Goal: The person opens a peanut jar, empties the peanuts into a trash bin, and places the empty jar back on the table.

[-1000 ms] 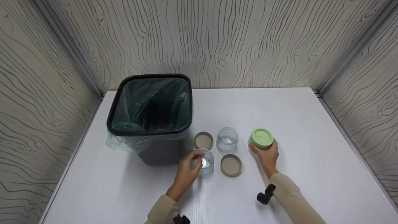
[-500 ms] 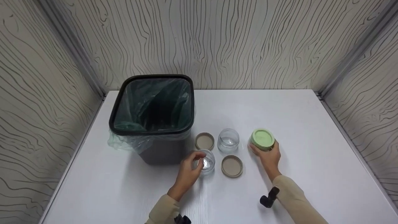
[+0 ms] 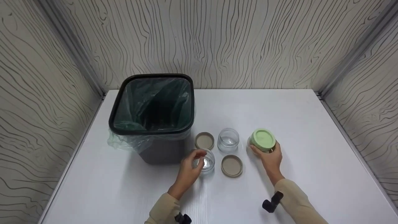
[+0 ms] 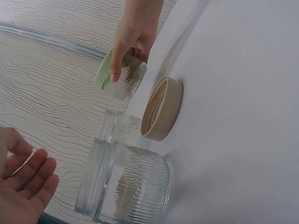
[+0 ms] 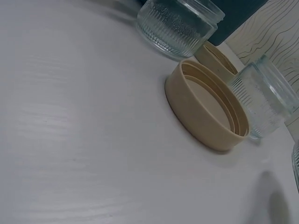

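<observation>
My right hand (image 3: 272, 158) grips a ribbed glass jar (image 4: 133, 79) around its side, and a light green lid (image 3: 263, 139) covers its top. My left hand (image 3: 188, 168) is beside an uncovered glass jar (image 3: 207, 161), its fingers loosely bent and holding nothing. The left wrist view has those fingers (image 4: 39, 175) apart from that jar's mouth. Just behind stands a second uncovered jar (image 3: 228, 140). Two beige lids lie with their insides up: a nearer lid (image 3: 232, 166) between the hands and a farther lid (image 3: 204, 141) by the bin.
A dark grey bin (image 3: 163, 152) with a black rim and a thin greenish liner (image 3: 130, 126) stands at the left on the white table (image 3: 298, 112). Wood-grain panels (image 3: 217, 43) enclose the table at the back and both sides.
My right hand and the green-lidded jar have shifted slightly to the right, with the lid seen a little more from above. My left hand, the uncovered jars and the beige lids stay put.
</observation>
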Available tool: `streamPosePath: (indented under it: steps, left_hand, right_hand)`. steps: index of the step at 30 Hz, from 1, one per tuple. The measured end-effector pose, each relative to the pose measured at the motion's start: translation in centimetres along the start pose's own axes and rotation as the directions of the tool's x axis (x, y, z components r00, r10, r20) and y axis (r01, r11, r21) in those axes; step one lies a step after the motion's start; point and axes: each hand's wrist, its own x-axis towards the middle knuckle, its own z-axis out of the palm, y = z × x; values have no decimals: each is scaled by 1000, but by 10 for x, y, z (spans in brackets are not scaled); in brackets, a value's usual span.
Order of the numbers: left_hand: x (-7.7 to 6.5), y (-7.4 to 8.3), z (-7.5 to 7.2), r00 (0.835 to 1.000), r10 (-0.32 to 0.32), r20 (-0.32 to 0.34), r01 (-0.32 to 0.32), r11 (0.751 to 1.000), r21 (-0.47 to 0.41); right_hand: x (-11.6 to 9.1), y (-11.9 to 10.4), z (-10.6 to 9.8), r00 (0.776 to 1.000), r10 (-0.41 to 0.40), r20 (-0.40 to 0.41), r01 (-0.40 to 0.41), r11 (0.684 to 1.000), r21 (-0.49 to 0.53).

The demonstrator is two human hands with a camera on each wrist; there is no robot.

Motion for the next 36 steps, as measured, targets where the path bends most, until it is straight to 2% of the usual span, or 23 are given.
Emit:
streamPosePath:
  steps: [14,21,29,36]
  left_hand:
    - [2,0,3,1000,13,19,-12,998,-61]
    - [2,3,2,999,3,43,-1,998,-64]
    - [3,2,2,999,36,36,-35,999,-7]
    - [3,5,1,999,20,37,-19,999,-30]
  right_hand:
    - [-17,-15,-11,999,32,17,-34,993,116]
    - [-26,-25,-12,999,4,52,-11,991,133]
    - [-36,-36,-8,994,-22,110,3,986,168]
    - [-41,-43,-5,989,-25,144,1,987,160]
